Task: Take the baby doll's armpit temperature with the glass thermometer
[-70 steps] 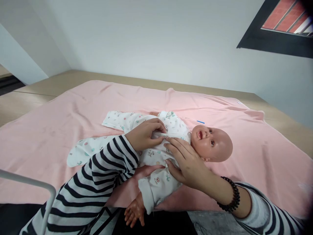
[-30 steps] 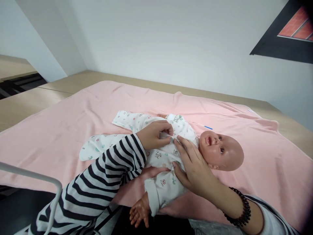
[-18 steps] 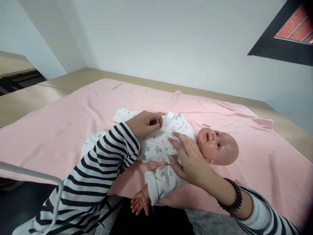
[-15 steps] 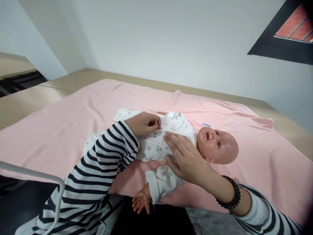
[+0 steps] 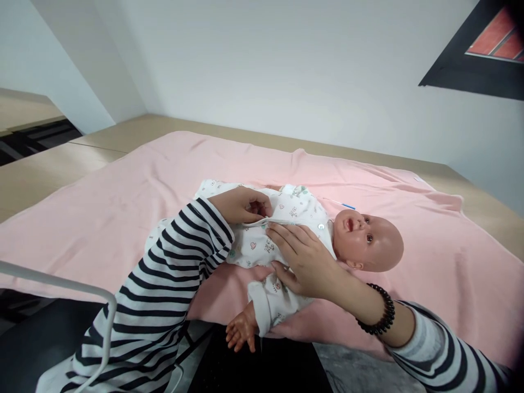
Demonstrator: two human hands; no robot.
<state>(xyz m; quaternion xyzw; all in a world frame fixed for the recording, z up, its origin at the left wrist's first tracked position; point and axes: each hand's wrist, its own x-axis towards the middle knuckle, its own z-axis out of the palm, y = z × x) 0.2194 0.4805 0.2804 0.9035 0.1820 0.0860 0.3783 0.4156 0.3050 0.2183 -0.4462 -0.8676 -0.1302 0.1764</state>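
A baby doll [image 5: 374, 245] lies on its back, head to the right, dressed in a white printed baby outfit [image 5: 256, 245]. My left hand [image 5: 245, 206] is over the doll's belly, its curled fingers pinching the front edge of the outfit; the fingertips are partly hidden. Across the chest lies my right hand [image 5: 305, 256], fairly flat, with fingers stretched out and their tips at the same front opening. A round snap [image 5: 321, 226] shows near the collar. One doll hand [image 5: 241, 328] sticks out of its cuff toward me.
Under the doll a pink blanket [image 5: 123, 218] covers much of the wooden table [image 5: 92, 158]. A thin stick with a blue end [image 5: 347, 206] rests beyond the doll's head. At lower left a pale curved bar [image 5: 110, 322] crosses in front of my sleeve. A white wall stands behind.
My right hand's fingertips have shifted slightly left along the outfit's front, uncovering the snap near the collar. My left hand stays at the front edge. The view has shifted slightly.
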